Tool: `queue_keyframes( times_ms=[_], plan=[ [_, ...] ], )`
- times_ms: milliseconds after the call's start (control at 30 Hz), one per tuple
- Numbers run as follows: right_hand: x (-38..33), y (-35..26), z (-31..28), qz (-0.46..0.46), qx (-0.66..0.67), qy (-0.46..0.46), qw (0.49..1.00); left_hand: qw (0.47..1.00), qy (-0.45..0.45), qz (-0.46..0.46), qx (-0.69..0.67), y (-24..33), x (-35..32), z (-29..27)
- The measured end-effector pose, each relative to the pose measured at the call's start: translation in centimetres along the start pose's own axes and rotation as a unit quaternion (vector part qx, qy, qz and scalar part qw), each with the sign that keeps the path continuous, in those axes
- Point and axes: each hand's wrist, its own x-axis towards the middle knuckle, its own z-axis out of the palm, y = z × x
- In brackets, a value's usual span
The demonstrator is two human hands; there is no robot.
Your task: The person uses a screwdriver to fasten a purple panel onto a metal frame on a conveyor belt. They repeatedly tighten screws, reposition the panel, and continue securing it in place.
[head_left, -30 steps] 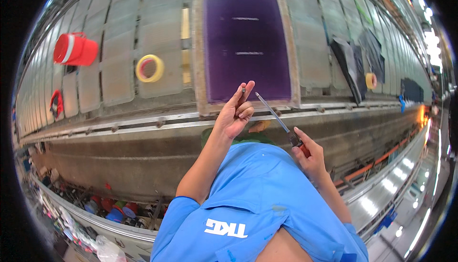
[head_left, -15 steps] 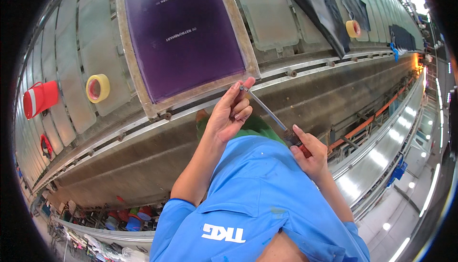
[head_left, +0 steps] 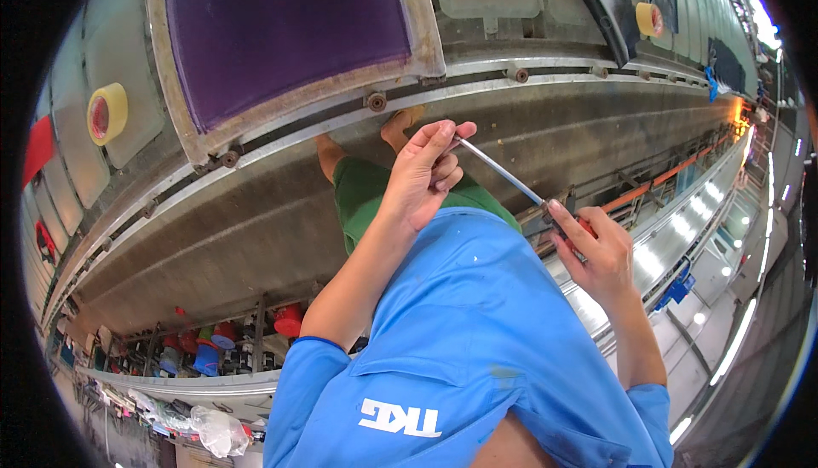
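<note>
A long screwdriver with a slim bright metal shaft and a red and black handle [head_left: 511, 180] runs slantwise across the centre of the frame, between the person's two hands. The left hand [head_left: 423, 177] sits just above centre, its thumb and fingers [head_left: 439, 140] pinched together on the upper tip of the shaft, the remaining fingers curled in beneath. The right hand [head_left: 599, 251] lies lower and to the right of centre, fingers wrapped shut round the handle so that only a little red shows between them.

The tip end of the tool hangs just below the long grey metal rail [head_left: 545, 85] that edges the printing table and bends across the upper half of the picture. Whether the tip touches the rail's face cannot be told. Round bolts [head_left: 376, 102] sit along this rail, one close above and left of the left hand. On the table in the upper left, above the rail, lies a wooden-framed printing screen with purple mesh [head_left: 285, 29], its lower right corner near the rail's edge. A yellow roll of tape [head_left: 106, 114] lies at the far left, well apart from the hands, and a second, orange roll [head_left: 649, 18] at the upper right.

Between the hands and the rail's flat front face there is open room; to the right, the aisle along the table runs off toward the bright edge of the frame. The person's blue shirt [head_left: 477, 340] fills the lower middle.
</note>
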Motion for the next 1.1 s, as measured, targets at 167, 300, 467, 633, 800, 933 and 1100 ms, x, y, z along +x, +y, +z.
queue_keyframes(
  times_ms=[167,300,467,633,800,933,1100],
  plan=[
    [1.0,-1.0,0.6,0.117,0.093,-0.061,0.987,0.997,0.013,-0.037,-0.067,-2.0,2.4,-1.5],
    [3.8,-1.0,-1.3,0.146,0.107,-0.091,0.979,0.998,0.010,-0.028,-0.052,-1.8,4.7,-1.0],
    [5.5,-0.3,-1.7,0.090,0.024,-0.078,0.993,0.999,0.005,0.038,0.010,-0.3,5.8,-1.2],
    [7.1,-1.1,-2.5,0.075,-0.034,-0.084,0.993,0.996,-0.014,0.072,0.044,0.3,6.0,-1.0],
    [8.2,-1.5,-3.0,0.039,-0.066,-0.086,0.993,0.999,-0.005,0.047,0.017,-0.2,6.6,-1.3],
    [8.9,-1.8,-3.6,0.046,-0.080,-0.116,0.989,0.999,0.004,0.047,-0.005,-0.3,6.8,-1.2],
    [9.6,-2.1,-4.2,0.042,-0.093,-0.139,0.985,0.999,0.017,0.042,0.010,-0.1,6.8,-1.2]
  ],
)
